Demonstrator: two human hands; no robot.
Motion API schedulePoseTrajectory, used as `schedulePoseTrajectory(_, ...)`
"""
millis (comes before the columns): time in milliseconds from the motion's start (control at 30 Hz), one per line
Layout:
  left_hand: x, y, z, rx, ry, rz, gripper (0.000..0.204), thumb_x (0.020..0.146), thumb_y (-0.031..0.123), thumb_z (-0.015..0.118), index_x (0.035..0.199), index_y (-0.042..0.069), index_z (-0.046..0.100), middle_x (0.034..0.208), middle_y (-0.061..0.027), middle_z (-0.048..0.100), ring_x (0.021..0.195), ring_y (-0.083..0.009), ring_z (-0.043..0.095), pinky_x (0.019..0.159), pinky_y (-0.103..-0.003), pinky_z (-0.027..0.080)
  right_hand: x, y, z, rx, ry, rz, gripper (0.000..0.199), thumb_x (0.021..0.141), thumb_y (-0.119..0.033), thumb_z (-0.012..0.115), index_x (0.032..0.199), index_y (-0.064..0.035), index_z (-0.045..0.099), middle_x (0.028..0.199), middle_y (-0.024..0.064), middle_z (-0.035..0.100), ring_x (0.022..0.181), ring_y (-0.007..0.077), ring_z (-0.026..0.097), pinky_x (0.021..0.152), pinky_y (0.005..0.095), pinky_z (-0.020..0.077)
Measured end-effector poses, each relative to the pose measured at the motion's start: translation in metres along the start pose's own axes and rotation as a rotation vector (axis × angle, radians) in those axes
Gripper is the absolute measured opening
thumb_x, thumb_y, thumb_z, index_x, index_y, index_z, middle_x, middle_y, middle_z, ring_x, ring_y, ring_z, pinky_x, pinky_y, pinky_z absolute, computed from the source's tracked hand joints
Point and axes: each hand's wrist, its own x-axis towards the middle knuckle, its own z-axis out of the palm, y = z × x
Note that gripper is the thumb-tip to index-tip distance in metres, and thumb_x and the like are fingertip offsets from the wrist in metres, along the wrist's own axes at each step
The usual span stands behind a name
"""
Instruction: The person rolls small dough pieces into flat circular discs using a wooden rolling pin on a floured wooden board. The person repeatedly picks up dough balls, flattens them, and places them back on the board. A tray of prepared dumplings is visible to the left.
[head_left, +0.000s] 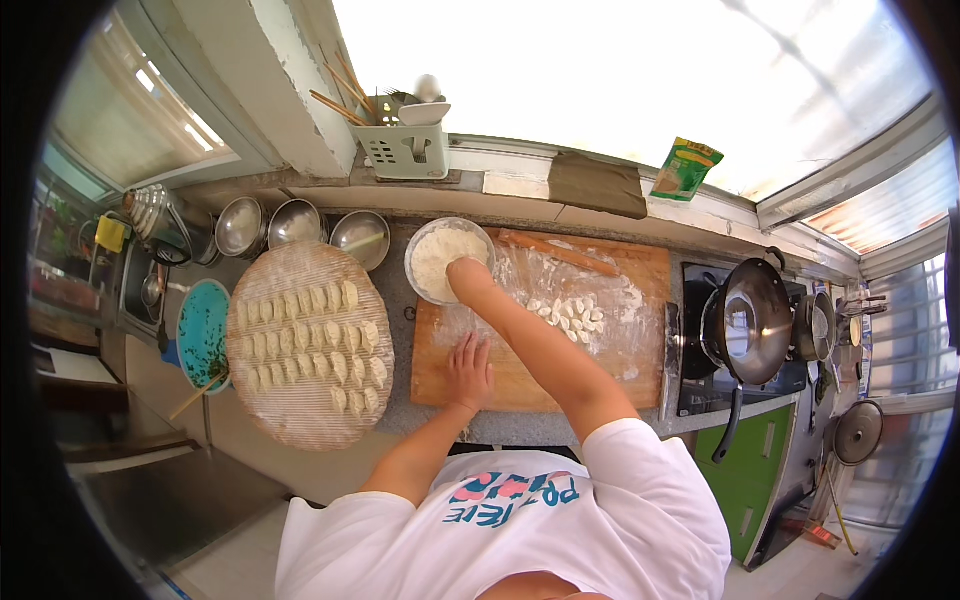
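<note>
My right hand (467, 279) reaches into a bowl (411, 277) of white flour (443, 255) at the board's far left corner. Its fingertips are hidden, so their grip does not show. Flat on the wooden board (540, 396), near its left edge, lies my left hand (469, 374), fingers stretched out and holding nothing. Several small cut dough pieces (567, 318) sit in loose flour right of my right forearm. Behind them, a wooden rolling pin (558, 252) lies along the board's far edge.
To the left, a round slatted tray (300, 425) bears rows of dumplings (303, 337). Beside it stands a turquoise basin (204, 315) with green bits inside. Metal bowls (361, 240) line the back. On the right, a wok (752, 322) sits on the stove (697, 392).
</note>
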Motion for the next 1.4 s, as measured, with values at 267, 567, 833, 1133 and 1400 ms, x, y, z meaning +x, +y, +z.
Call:
schedulePoseTrajectory(267, -0.002, 0.002, 0.002, -0.022, 0.025, -0.011, 0.059, 0.086, 0.021, 0.059, 0.143, 0.007, 0.051, 0.152, -0.0183, 0.044, 0.143, -0.0379, 0.039, 0.116, -0.055, 0.029, -0.011, 0.037, -0.034, 0.389, 0.184, 0.053, 0.010, 0.077, -0.007, 0.067, 0.078, -0.0056, 0.076, 0.074, 0.0202, 0.070, 0.076, 0.0376, 0.071, 0.072, 0.0437, 0.0579)
schedulePoseTrajectory(567, 0.000, 0.000, 0.004, 0.021, -0.023, 0.005, 0.061, 0.087, 0.022, 0.060, 0.145, 0.008, 0.048, 0.155, -0.0172, 0.041, 0.145, -0.0360, 0.036, 0.118, -0.053, 0.028, -0.143, 0.090, -0.108, 0.464, 0.132, 0.239, 0.015, 0.077, -0.003, 0.067, 0.086, -0.0056, 0.079, 0.079, 0.0211, 0.071, 0.074, 0.0384, 0.069, 0.070, 0.0440, 0.0556)
schedulePoseTrajectory(833, -0.001, 0.001, 0.004, 0.024, -0.026, -0.008, 0.058, 0.089, 0.020, 0.057, 0.145, 0.007, 0.048, 0.154, -0.0180, 0.041, 0.146, -0.0368, 0.034, 0.118, -0.054, 0.027, -0.204, 0.154, -0.111, 0.212, 0.217, 0.448, 0.009, 0.079, -0.009, 0.070, 0.083, -0.0049, 0.077, 0.080, 0.0240, 0.069, 0.080, 0.0428, 0.068, 0.075, 0.0492, 0.0542)
schedulePoseTrajectory(1133, -0.001, 0.003, 0.004, 0.015, -0.028, -0.007, 0.057, 0.089, 0.020, 0.057, 0.144, 0.007, 0.049, 0.153, -0.0183, 0.042, 0.147, -0.0367, 0.034, 0.119, -0.054, 0.026, -0.248, 0.181, -0.100, 0.172, 0.239, 0.555, 0.011, 0.079, -0.005, 0.066, 0.085, -0.0022, 0.075, 0.085, 0.0280, 0.069, 0.086, 0.0464, 0.067, 0.079, 0.0531, 0.0540)
schedulePoseTrajectory(1400, -0.001, 0.003, 0.004, 0.010, -0.027, -0.007, 0.057, 0.089, 0.019, 0.057, 0.144, 0.007, 0.050, 0.152, -0.0185, 0.043, 0.147, -0.0368, 0.034, 0.119, -0.054, 0.026, -0.246, 0.170, -0.099, 0.256, 0.196, 0.543, 0.016, 0.081, -0.004, 0.065, 0.092, -0.0039, 0.077, 0.085, 0.0263, 0.069, 0.086, 0.0447, 0.068, 0.078, 0.0501, 0.0541)
